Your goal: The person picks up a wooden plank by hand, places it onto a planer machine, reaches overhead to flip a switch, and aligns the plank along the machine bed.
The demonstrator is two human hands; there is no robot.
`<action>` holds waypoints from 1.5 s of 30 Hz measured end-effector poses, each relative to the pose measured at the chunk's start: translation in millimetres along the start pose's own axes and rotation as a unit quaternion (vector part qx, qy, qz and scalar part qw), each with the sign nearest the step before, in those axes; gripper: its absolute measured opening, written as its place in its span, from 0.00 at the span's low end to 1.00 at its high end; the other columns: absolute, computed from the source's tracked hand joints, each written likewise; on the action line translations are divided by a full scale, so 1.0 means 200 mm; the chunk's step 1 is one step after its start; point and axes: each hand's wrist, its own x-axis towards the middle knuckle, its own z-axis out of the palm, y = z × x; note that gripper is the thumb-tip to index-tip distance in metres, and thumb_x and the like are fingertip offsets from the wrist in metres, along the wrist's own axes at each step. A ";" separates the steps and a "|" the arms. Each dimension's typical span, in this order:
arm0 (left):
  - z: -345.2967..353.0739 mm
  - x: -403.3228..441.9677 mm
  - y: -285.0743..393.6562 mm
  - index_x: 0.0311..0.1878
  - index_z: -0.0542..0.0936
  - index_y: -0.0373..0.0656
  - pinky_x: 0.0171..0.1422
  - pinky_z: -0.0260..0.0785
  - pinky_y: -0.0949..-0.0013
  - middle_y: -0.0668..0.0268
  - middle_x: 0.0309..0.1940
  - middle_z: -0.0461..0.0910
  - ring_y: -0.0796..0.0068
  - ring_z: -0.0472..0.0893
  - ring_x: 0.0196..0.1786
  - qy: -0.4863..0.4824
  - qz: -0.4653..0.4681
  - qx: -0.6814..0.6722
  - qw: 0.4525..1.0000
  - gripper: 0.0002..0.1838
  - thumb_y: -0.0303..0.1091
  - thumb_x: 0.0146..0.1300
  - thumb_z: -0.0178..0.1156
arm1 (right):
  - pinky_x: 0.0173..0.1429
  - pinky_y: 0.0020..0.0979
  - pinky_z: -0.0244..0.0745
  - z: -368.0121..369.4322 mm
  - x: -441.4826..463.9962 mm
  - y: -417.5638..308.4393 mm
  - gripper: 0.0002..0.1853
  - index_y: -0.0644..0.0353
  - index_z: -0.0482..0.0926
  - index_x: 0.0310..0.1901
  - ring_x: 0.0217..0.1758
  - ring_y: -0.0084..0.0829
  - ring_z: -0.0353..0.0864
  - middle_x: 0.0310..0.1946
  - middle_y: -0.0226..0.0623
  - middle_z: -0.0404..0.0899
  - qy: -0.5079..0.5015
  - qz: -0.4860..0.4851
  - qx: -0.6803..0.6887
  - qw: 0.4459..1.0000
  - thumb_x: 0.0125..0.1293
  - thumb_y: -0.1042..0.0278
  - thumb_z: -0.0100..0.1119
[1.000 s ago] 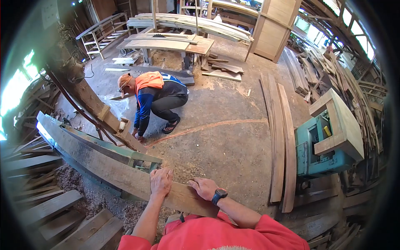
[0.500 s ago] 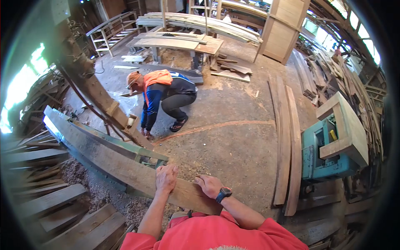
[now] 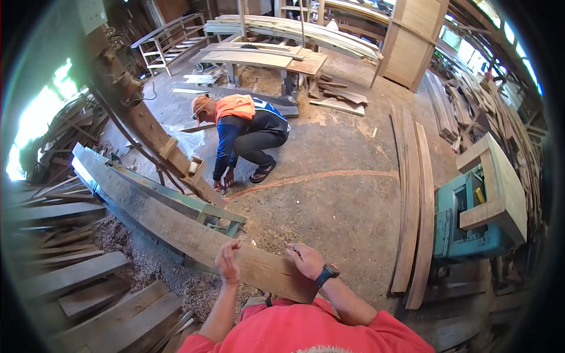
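A green machine (image 3: 226, 216) is partly hidden under a long board (image 3: 182, 220). The red shirt (image 3: 306, 329) is cut off below. The left hand (image 3: 228, 262) is loose, fingers up; touching the board, I can't tell. The right hand (image 3: 308, 261) bends by its end, grip hidden.

Long, flat, unpainted brown wooden plank (image 3: 176, 222), broad face up. Runs diagonally from the left of the frame down to lower centre. Colour: greyer toward the left, warmer brown at the near end, with darker streaks there. Outline appears curved; whether the board is bowed or the wide lens bends it, cannot tell. Far tip indistinct.
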 end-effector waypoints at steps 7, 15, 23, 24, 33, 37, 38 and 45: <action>-0.22 -0.31 -0.09 0.46 0.86 0.37 0.45 0.79 0.70 0.61 0.43 0.91 0.78 0.86 0.36 0.098 -0.119 -0.061 0.986 0.25 0.46 0.91 0.47 | 0.64 0.47 0.85 -0.19 -0.19 0.12 0.34 0.58 0.86 0.69 0.59 0.53 0.91 0.56 0.51 0.92 -0.121 0.071 -0.052 0.989 0.81 0.35 0.58; -0.24 -0.04 -0.13 0.50 0.87 0.36 0.50 0.79 0.70 0.62 0.41 0.90 0.76 0.86 0.39 0.077 -0.049 0.033 0.995 0.23 0.45 0.90 0.50 | 0.58 0.50 0.85 -0.09 -0.21 0.16 0.32 0.51 0.90 0.62 0.54 0.56 0.92 0.50 0.53 0.93 -0.085 0.157 -0.052 0.983 0.85 0.33 0.47; -0.31 0.20 -0.28 0.52 0.89 0.36 0.51 0.81 0.69 0.64 0.45 0.90 0.74 0.86 0.42 0.066 -0.033 0.107 0.991 0.20 0.41 0.90 0.51 | 0.56 0.50 0.85 -0.07 -0.25 0.10 0.29 0.52 0.90 0.61 0.51 0.55 0.93 0.46 0.52 0.93 0.067 0.099 -0.002 0.993 0.83 0.36 0.52; -0.31 0.20 -0.28 0.52 0.89 0.36 0.50 0.81 0.69 0.63 0.45 0.91 0.74 0.87 0.41 0.067 -0.029 0.135 0.988 0.20 0.40 0.90 0.52 | 0.58 0.50 0.85 -0.08 -0.26 0.08 0.29 0.54 0.90 0.61 0.53 0.55 0.93 0.47 0.53 0.93 0.065 0.109 0.008 0.992 0.83 0.36 0.53; -0.31 0.20 -0.25 0.50 0.89 0.37 0.47 0.81 0.66 0.60 0.43 0.92 0.71 0.88 0.38 0.058 -0.024 0.204 0.977 0.21 0.43 0.88 0.53 | 0.56 0.45 0.88 -0.03 -0.26 0.12 0.27 0.61 0.90 0.59 0.51 0.51 0.95 0.47 0.52 0.94 0.118 0.087 0.041 0.988 0.81 0.43 0.62; -0.30 0.20 -0.25 0.48 0.89 0.38 0.44 0.80 0.65 0.60 0.40 0.91 0.69 0.88 0.36 0.059 -0.012 0.216 0.974 0.20 0.43 0.86 0.54 | 0.55 0.46 0.88 -0.02 -0.26 0.11 0.25 0.60 0.90 0.57 0.49 0.51 0.95 0.46 0.51 0.94 0.141 0.076 0.017 0.987 0.80 0.44 0.63; -0.32 0.19 -0.26 0.48 0.89 0.38 0.44 0.80 0.65 0.60 0.40 0.91 0.69 0.88 0.36 0.058 -0.012 0.213 0.975 0.20 0.43 0.86 0.54 | 0.55 0.46 0.88 0.00 -0.28 0.10 0.25 0.60 0.90 0.57 0.49 0.51 0.95 0.46 0.51 0.94 0.144 0.076 0.014 0.987 0.80 0.44 0.63; -0.30 0.21 -0.29 0.48 0.89 0.38 0.45 0.80 0.64 0.59 0.40 0.90 0.67 0.88 0.38 0.051 -0.006 0.196 0.979 0.19 0.42 0.85 0.55 | 0.53 0.48 0.87 -0.01 -0.28 0.08 0.23 0.57 0.90 0.55 0.48 0.53 0.94 0.44 0.52 0.93 0.159 0.079 -0.005 0.984 0.81 0.44 0.61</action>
